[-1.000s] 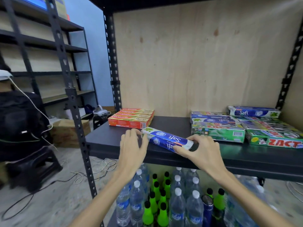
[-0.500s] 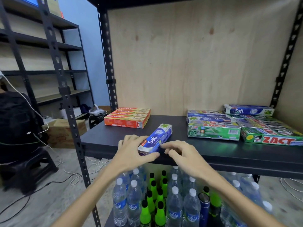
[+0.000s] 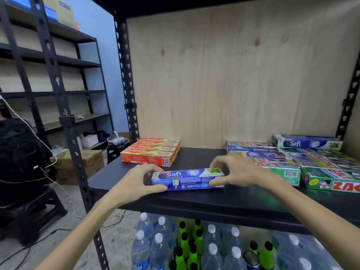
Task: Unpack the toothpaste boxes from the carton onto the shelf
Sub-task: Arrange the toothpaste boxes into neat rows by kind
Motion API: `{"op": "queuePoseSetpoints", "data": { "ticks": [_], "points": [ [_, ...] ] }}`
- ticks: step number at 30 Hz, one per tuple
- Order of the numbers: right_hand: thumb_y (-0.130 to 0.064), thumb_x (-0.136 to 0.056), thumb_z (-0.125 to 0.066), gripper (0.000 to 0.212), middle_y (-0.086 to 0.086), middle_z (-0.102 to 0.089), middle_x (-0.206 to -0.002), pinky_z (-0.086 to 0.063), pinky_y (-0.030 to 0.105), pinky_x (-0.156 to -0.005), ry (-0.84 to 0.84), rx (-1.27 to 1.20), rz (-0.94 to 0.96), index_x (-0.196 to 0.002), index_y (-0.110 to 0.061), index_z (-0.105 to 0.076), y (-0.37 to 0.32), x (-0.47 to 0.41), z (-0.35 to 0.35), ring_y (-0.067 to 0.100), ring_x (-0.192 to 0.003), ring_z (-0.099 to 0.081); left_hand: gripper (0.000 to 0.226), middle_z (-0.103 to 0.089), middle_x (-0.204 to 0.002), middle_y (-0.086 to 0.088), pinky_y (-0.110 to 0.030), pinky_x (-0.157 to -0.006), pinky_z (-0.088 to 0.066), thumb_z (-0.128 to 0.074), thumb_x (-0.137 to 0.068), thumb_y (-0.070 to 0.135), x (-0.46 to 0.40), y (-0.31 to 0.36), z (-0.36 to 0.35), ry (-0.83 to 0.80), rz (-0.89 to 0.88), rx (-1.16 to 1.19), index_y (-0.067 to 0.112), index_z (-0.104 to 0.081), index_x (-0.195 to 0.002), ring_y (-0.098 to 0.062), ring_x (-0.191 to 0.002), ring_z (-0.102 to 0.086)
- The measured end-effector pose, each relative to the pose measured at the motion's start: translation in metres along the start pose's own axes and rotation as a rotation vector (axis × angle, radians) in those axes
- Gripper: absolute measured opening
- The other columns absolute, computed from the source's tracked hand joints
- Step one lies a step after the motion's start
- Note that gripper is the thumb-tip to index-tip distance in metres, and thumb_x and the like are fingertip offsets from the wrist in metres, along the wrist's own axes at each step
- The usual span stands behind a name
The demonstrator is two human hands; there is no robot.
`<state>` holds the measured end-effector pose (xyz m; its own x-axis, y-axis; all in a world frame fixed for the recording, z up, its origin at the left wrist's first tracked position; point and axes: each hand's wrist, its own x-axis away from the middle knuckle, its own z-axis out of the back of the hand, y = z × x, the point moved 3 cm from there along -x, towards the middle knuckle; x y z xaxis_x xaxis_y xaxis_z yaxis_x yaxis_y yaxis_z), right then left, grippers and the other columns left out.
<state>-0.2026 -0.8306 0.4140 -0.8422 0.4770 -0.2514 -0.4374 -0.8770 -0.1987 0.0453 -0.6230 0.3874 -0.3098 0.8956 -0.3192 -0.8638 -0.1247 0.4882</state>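
Note:
A blue Safi toothpaste box (image 3: 187,179) lies lengthwise, parallel to the front edge of the black shelf (image 3: 194,199). My left hand (image 3: 139,182) grips its left end, thumb in front and fingers behind. My right hand (image 3: 237,170) grips its right end the same way. Red Colgate boxes (image 3: 151,151) lie in a row at the back left. More Safi boxes (image 3: 307,142) and green Zact boxes (image 3: 329,180) fill the right side. No carton shows near my hands.
Water bottles (image 3: 159,248) and green-capped bottles (image 3: 192,254) stand on the level below. A plywood back panel (image 3: 233,75) closes the shelf. To the left stand another black rack (image 3: 58,90), a cardboard box (image 3: 78,164) on the floor, cables and a dark stool (image 3: 29,215).
Both hands have turned the Safi box from pointing diagonally into the shelf to lying parallel with its front edge, and now hold it at both ends.

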Motion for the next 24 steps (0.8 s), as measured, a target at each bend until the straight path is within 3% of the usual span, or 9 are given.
{"op": "queuePoseSetpoints", "data": {
  "ticks": [2, 4, 7, 12, 14, 17, 20, 24],
  "points": [
    [-0.073, -0.069, -0.073, 0.050, -0.025, -0.058, -0.084, -0.030, 0.035, -0.092, 0.089, -0.061, 0.001, -0.104, -0.039, -0.063, 0.006, -0.008, 0.009, 0.001, -0.096, -0.046, 0.058, -0.062, -0.119, 0.023, -0.022, -0.086, -0.051, -0.075, -0.074, 0.065, -0.013, 0.000, 0.003, 0.029, -0.011, 0.028, 0.042, -0.058, -0.125, 0.002, -0.110, -0.056],
    [-0.071, -0.067, -0.076, 0.048, -0.026, -0.060, -0.080, -0.031, 0.035, -0.094, 0.195, -0.091, -0.002, -0.100, -0.037, -0.066, 0.015, -0.018, 0.020, -0.006, -0.090, -0.049, 0.058, -0.063, -0.116, 0.022, -0.017, -0.076, -0.051, -0.075, -0.075, 0.061, -0.031, 0.005, 0.005, 0.079, -0.017, 0.092, 0.043, -0.057, -0.127, 0.001, -0.106, -0.059],
    [-0.076, -0.062, -0.073, 0.053, -0.018, -0.067, -0.087, -0.041, 0.042, -0.096, 0.255, -0.100, -0.050, -0.096, -0.036, -0.066, 0.035, -0.038, 0.034, 0.005, -0.090, -0.059, 0.046, -0.065, -0.109, 0.018, -0.012, -0.069, -0.047, -0.077, -0.081, 0.049, -0.071, 0.014, 0.005, 0.149, -0.020, 0.156, 0.041, -0.060, -0.123, 0.000, -0.095, -0.061],
    [-0.069, -0.065, -0.078, 0.048, -0.016, -0.064, -0.095, -0.043, 0.046, -0.100, 0.252, -0.135, -0.131, -0.098, -0.039, -0.062, 0.080, -0.083, 0.043, 0.014, -0.098, -0.060, 0.045, -0.068, -0.115, 0.016, -0.027, -0.087, -0.054, -0.078, -0.084, 0.045, -0.165, 0.013, -0.003, 0.102, -0.026, 0.118, 0.035, -0.063, -0.126, -0.003, -0.101, -0.063],
    [-0.065, -0.067, -0.079, 0.048, -0.013, -0.064, -0.095, -0.044, 0.047, -0.099, 0.271, -0.124, -0.144, -0.101, -0.036, -0.063, 0.098, -0.103, 0.041, 0.014, -0.094, -0.060, 0.045, -0.068, -0.113, 0.015, -0.025, -0.083, -0.055, -0.078, -0.084, 0.043, -0.200, 0.010, -0.011, 0.059, -0.021, 0.096, 0.031, -0.063, -0.124, -0.006, -0.103, -0.064],
    [-0.059, -0.068, -0.082, 0.051, -0.009, -0.063, -0.097, -0.047, 0.040, -0.092, 0.256, -0.129, -0.188, -0.105, -0.029, -0.064, 0.121, -0.128, 0.032, 0.014, -0.086, -0.058, 0.041, -0.066, -0.102, 0.013, -0.018, -0.070, -0.050, -0.078, -0.087, 0.035, -0.237, 0.006, -0.028, -0.020, 0.010, 0.067, 0.023, -0.062, -0.123, -0.008, -0.096, -0.065],
    [-0.051, -0.066, -0.088, 0.051, -0.006, -0.066, -0.095, -0.051, 0.031, -0.078, 0.232, -0.224, -0.210, -0.102, -0.023, -0.066, 0.137, -0.143, 0.017, 0.015, -0.083, -0.061, 0.043, -0.066, -0.106, 0.006, -0.016, -0.071, -0.049, -0.078, -0.087, 0.034, -0.256, -0.001, -0.042, -0.044, 0.021, -0.012, 0.019, -0.061, -0.123, -0.008, -0.093, -0.063],
    [-0.037, -0.066, -0.092, 0.045, -0.003, -0.074, -0.091, -0.054, 0.020, -0.070, 0.232, -0.383, -0.182, -0.100, -0.016, -0.071, 0.144, -0.152, 0.002, 0.007, -0.074, -0.065, 0.043, -0.069, -0.118, 0.000, -0.019, -0.076, -0.051, -0.077, -0.087, 0.033, -0.264, -0.012, -0.053, -0.031, 0.015, -0.073, 0.016, -0.063, -0.124, -0.010, -0.099, -0.063]
  ]
}}
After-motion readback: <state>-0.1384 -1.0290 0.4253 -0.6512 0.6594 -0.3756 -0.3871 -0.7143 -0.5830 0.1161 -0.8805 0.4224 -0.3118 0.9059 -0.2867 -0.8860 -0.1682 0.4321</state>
